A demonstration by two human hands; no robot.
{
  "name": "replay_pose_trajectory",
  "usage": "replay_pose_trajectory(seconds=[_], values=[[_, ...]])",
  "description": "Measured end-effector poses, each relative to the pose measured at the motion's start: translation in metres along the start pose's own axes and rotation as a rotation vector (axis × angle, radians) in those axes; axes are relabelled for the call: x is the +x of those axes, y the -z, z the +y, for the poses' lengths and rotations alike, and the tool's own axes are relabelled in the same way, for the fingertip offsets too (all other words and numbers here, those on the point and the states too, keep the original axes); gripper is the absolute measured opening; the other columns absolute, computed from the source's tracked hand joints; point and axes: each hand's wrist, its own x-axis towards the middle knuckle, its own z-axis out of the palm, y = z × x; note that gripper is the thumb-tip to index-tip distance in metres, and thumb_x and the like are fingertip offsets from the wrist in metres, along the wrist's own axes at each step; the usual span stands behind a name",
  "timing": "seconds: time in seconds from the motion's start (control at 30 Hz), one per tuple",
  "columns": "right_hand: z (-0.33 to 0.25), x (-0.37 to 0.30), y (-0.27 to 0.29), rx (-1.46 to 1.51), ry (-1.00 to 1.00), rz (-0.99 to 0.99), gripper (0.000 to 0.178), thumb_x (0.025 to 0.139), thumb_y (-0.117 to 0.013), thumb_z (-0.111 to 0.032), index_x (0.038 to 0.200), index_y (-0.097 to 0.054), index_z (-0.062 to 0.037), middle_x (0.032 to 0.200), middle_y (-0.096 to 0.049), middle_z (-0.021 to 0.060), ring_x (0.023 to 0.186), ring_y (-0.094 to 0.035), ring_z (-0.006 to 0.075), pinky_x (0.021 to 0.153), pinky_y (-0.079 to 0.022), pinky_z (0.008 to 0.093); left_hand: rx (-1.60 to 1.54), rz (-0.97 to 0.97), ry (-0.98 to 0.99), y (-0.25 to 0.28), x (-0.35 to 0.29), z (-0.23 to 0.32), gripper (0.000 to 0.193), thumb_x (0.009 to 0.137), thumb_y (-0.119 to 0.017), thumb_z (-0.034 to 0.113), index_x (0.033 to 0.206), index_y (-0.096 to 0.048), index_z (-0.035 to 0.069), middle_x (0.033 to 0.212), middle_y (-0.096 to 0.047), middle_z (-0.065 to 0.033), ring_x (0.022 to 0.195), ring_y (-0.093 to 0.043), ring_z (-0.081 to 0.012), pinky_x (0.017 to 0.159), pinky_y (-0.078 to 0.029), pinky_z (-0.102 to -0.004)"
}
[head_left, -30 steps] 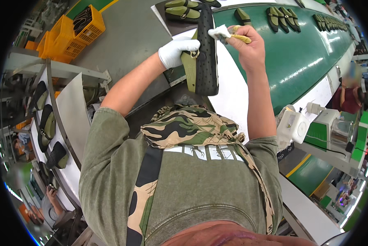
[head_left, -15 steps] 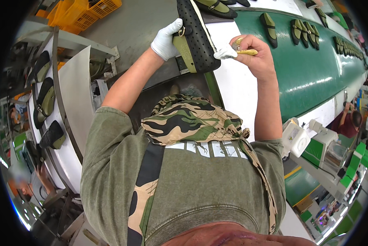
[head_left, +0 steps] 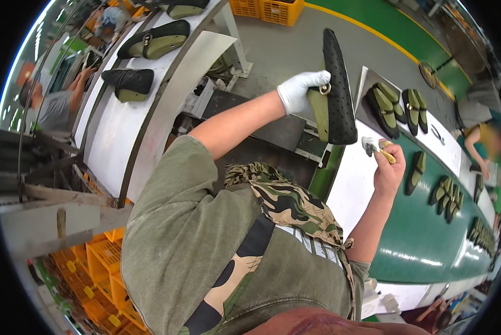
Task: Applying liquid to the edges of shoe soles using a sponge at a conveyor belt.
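Above the green conveyor belt (head_left: pixel 423 234), the gloved left hand (head_left: pixel 300 92) gripped a black shoe (head_left: pixel 337 89). The right hand (head_left: pixel 387 167) clasped a brush (head_left: pixel 376 148). Both had swung leftward since earlier.

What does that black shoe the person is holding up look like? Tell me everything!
The black shoe is a flat slip-on, its dark surface dotted all over with small holes. The inside looks olive green, and a small metal ring sits on its top. It is held up in the air, roughly upright, above the grey floor. The left hand, in a white glove, grips it on its green side. The bare right hand is just below it, apart from it, holding a small brush.
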Motion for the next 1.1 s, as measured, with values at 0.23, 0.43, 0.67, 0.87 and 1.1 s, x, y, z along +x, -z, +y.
replay_pose_trajectory(seconds=[0.23,0.43,0.67,0.87,1.1], values=[[0.025,0.004,0.023,0.212,-0.057,0.12,0.014,0.088,-0.065,0.004,0.093,-0.053,-0.0037,0.102,-0.061,0.0092,0.089,-0.061,0.0181,0.083,-0.05,0.0317,0.148,0.374,-0.744,-0.002,-0.046,0.157,0.041,0.086,-0.073,0.034,0.116,-0.062,0.008,0.113,-0.067,-0.0092,0.103,-0.063,-0.028,0.094,-0.049,-0.0474],[0.028,-0.017,0.059,0.313,-0.106,0.24,0.013,0.09,-0.061,0.004,0.094,-0.052,-0.0048,0.097,-0.061,0.0095,0.089,-0.063,0.0189,0.08,-0.053,0.0306,0.292,0.824,-0.969,-0.003,-0.128,0.294,0.034,0.083,-0.078,0.034,0.107,-0.065,0.014,0.107,-0.069,-0.011,0.099,-0.065,-0.0345,0.088,-0.051,-0.0535],[0.053,-0.029,0.103,0.331,-0.135,0.373,0.011,0.092,-0.061,0.002,0.101,-0.057,-0.0035,0.104,-0.065,0.0122,0.093,-0.064,0.0241,0.083,-0.054,0.0373,-0.265,0.308,-0.344,0.026,-0.241,0.36,0.046,0.082,-0.077,0.04,0.115,-0.062,0.011,0.111,-0.067,-0.0128,0.102,-0.063,-0.0378,0.092,-0.047,-0.0603],[0.076,-0.011,0.113,0.444,-0.178,0.279,0.003,0.094,-0.057,0.001,0.097,-0.057,-0.0017,0.104,-0.064,0.0132,0.089,-0.063,0.023,0.083,-0.051,0.0373,0.044,0.471,-0.82,-0.046,-0.254,0.306,0.044,0.083,-0.076,0.038,0.114,-0.063,0.01,0.115,-0.067,-0.0121,0.106,-0.063,-0.0359,0.095,-0.047,-0.0566],[0.089,0.009,0.092,0.523,-0.222,0.103,0.006,0.094,-0.06,-0.005,0.1,-0.061,-0.004,0.103,-0.067,0.0118,0.092,-0.063,0.0231,0.081,-0.049,0.0423,0.417,1.061,-1.358,-0.103,-0.325,0.2,0.028,0.086,-0.072,0.03,0.108,-0.067,0.014,0.115,-0.068,-0.0095,0.096,-0.067,-0.0298,0.09,-0.052,-0.0487]])
